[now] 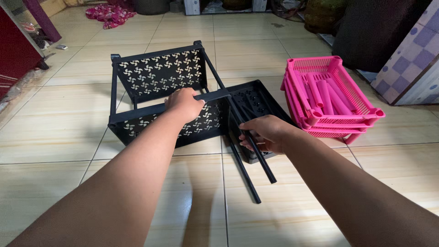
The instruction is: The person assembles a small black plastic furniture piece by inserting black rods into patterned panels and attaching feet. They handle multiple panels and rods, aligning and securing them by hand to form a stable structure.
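A black plastic rack [157, 75] with cut-out pinwheel patterns lies on its side on the tiled floor. My left hand [184, 103] grips the top edge of its nearer tray [137, 126]. My right hand [265, 133] is closed around a black pole [260, 160] that sticks out of the rack toward me; a second black pole [244, 174] lies beside it. Another black tray [260, 103] sits just behind my right hand.
A stack of pink plastic trays [331, 96] holding several pink poles stands to the right. A dark red cabinet [16, 50] is at the far left, a checkered panel [411, 64] at the far right, and pink cloth [109, 14] lies at the back.
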